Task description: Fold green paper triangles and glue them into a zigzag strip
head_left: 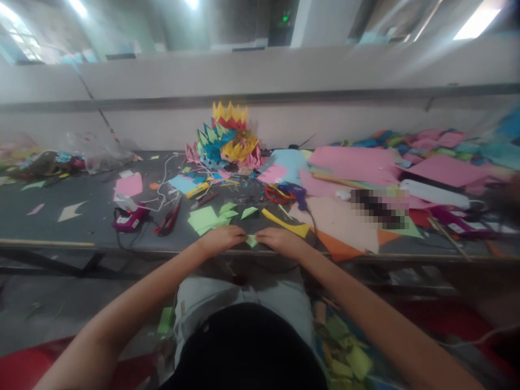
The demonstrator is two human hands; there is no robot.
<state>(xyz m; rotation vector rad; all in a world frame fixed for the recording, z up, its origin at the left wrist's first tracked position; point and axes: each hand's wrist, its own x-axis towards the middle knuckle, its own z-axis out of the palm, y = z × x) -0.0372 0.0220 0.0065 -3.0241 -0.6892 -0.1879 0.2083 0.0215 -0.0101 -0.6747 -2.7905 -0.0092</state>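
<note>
The left hand [223,240] and right hand [281,241] clamp their grip on green paper [252,242], mid-frame; the plastic bag [96,154], upper left, has unclear contents.

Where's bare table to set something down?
Bare tabletop between the beige scrap and the left purple box. Crowded: front centre, with green papers; right side, covered by pink sheets and a peach sheet.

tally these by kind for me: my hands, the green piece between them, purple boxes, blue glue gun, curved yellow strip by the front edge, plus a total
Left hand and right hand: 2
Green piece between them: 1
Purple boxes: 2
Glue gun: 1
Yellow strip: 1
Total: 7
</note>
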